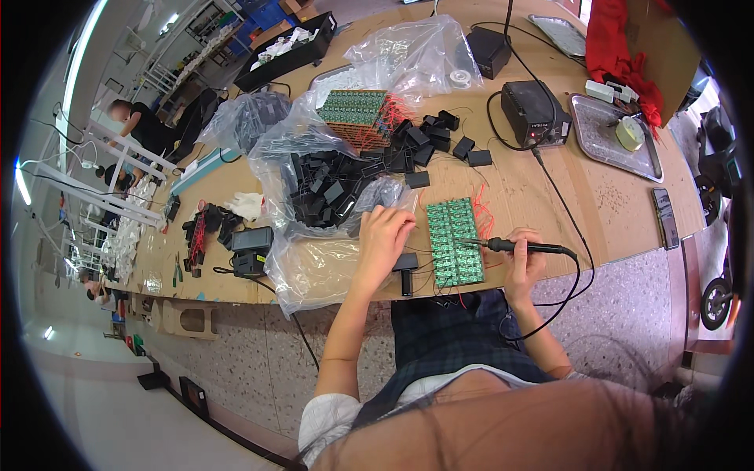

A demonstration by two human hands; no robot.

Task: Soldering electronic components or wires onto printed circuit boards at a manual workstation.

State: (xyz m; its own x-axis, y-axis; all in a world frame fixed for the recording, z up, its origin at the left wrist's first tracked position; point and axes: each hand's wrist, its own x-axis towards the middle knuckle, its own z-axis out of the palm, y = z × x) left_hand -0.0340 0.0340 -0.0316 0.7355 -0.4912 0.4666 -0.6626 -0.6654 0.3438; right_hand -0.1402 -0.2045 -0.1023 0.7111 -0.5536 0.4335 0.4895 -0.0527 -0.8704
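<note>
My right hand [525,263] is closed round the handle of a soldering iron [522,246], whose tip points left over a green circuit board panel [455,265]. Rows of small parts cover the panel, and red wires [484,216] stick out at its upper right edge. Just left of the panel, my left hand [385,239] is raised with fingertips pinched together; whatever they hold is too small to make out. Thin dark wires run between that hand and the panel. Below the left hand, small black cases [406,263] lie by the table's near edge.
Black plastic cases [326,192] fill a clear bag at the left. Behind it stands a stack of green panels [353,110] with red wires. A black soldering station [536,114], a metal tray [616,137] and a phone [665,217] lie to the right. The iron's cord loops beside my right arm.
</note>
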